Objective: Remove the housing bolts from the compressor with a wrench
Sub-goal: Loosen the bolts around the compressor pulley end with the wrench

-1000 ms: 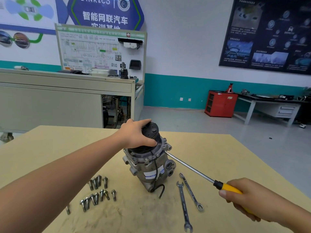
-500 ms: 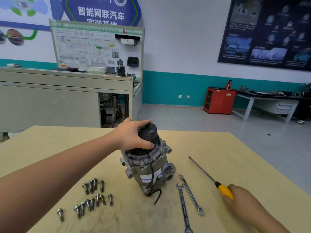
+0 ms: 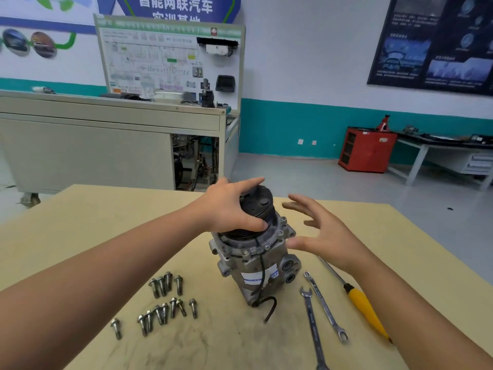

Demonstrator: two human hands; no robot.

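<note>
A grey metal compressor (image 3: pixel 256 265) stands upright on the yellow table (image 3: pixel 386 236), its black pulley on top. My left hand (image 3: pixel 229 206) grips the pulley from the left, fingers and thumb curled round it. Just right of the compressor my right hand (image 3: pixel 322 233) hovers with fingers spread, holding nothing. Several loose bolts (image 3: pixel 162 300) lie on the table to the left of the compressor. Two wrenches (image 3: pixel 314 324) lie to its right, and a yellow-handled screwdriver (image 3: pixel 365 308) lies beside them, partly under my right forearm.
The table's far edge runs just behind the compressor. Beyond it stand a grey training bench (image 3: pixel 106 140) with a display board, a red cabinet (image 3: pixel 365 150) and a side table (image 3: pixel 448 153) by the wall.
My right hand has let go of the screwdriver, which now lies on the table, and has risen to the right side of the compressor. My left hand stays on the pulley.
</note>
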